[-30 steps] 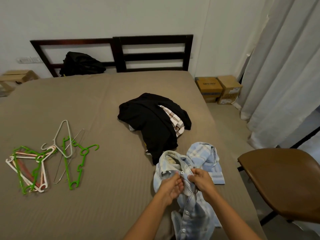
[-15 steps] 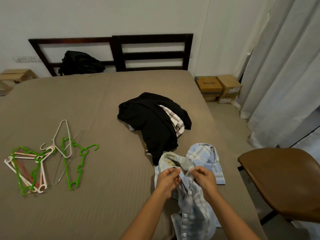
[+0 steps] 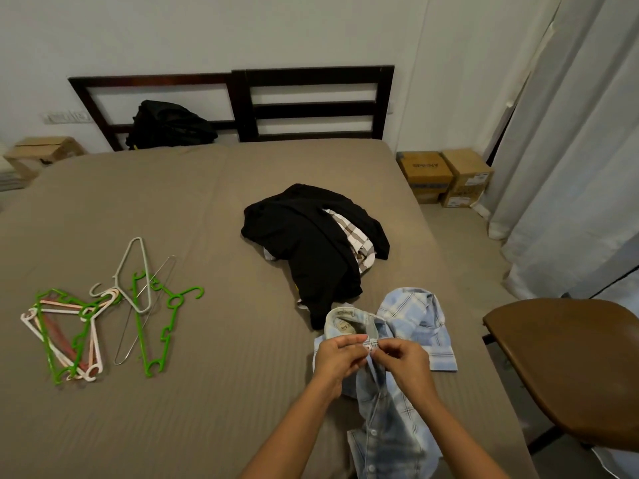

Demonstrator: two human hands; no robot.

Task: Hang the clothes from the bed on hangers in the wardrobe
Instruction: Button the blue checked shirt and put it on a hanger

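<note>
Shirt (image 3: 413, 314), blue plaid, lies on bed (image 3: 224, 375) at near right, long axis running collar-far to hem-near. My L hand (image 3: 337, 357) and R hand (image 3: 403, 361) both pinch the collar at top button. Hangers (image 3: 86, 311) lie well off left; L hand nearer, prob. the one to reach.

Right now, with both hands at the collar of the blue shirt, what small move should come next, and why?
Probably finish working the collar button first: the left hand and the right hand both pinch the blue plaid shirt there, so neither is free. The hangers lie apart on the bed, to the left, and none is in the shirt yet.
</note>
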